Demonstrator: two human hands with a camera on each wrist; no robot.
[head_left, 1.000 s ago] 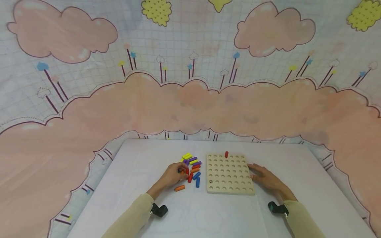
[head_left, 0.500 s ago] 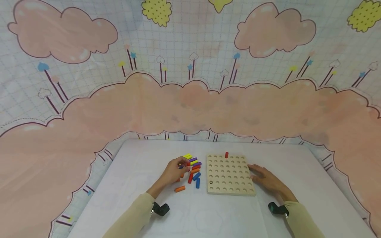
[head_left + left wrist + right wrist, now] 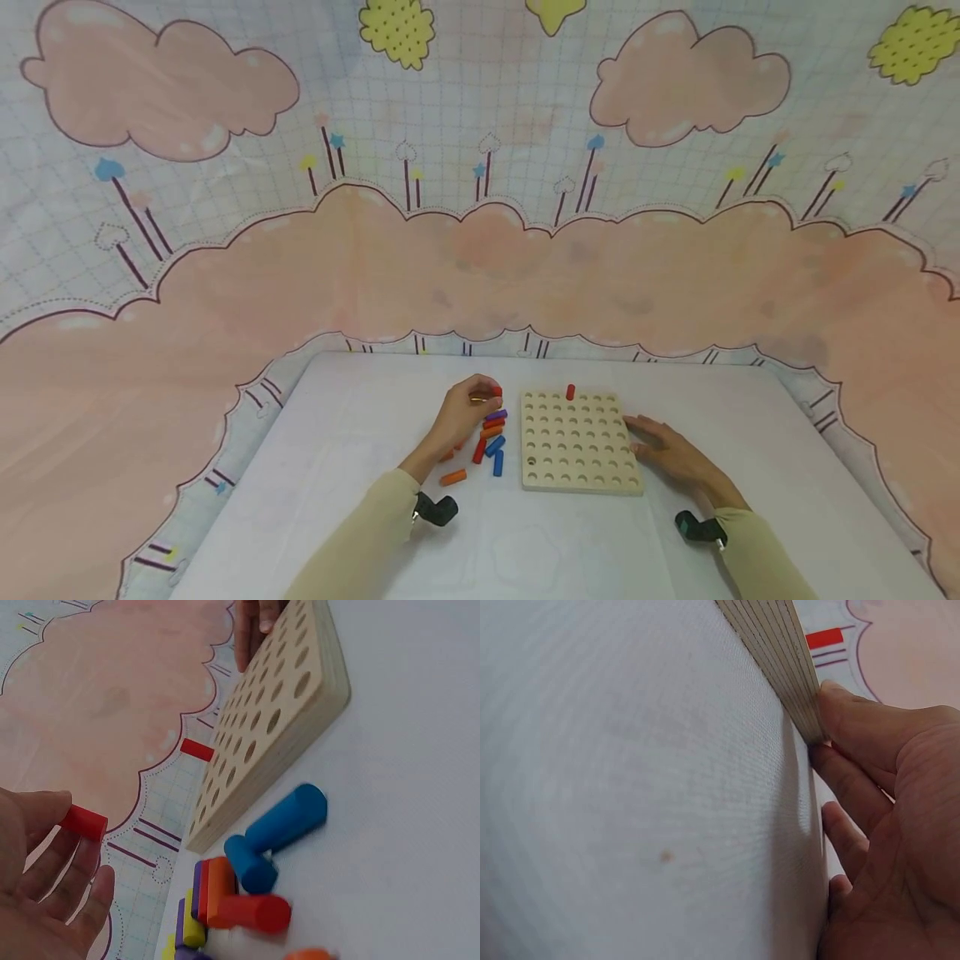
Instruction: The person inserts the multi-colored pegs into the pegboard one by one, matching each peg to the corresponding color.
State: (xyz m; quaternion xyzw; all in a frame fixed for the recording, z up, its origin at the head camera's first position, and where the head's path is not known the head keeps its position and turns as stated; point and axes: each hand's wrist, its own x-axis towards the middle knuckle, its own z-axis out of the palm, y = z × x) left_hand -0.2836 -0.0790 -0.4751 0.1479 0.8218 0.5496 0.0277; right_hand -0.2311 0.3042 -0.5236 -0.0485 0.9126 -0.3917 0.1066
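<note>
Fingers point(image 3: 52, 859) of the left hand point(image 3: 459, 414) pinch a red peg point(image 3: 84, 823), raised above the loose pegs point(image 3: 487, 439) on the table point(image 3: 360, 433). Right hand point(image 3: 671, 454), fingers apparently straight, rests against the pegboard point(image 3: 576, 437) edge.

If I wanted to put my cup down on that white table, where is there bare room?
Free: the near strip of the table between the two sleeves, the left side beyond the left hand, and the far edge behind the pegboard. Crowded: the gap left of the pegboard, where the loose pegs lie, and its right edge, where the right hand rests.
</note>
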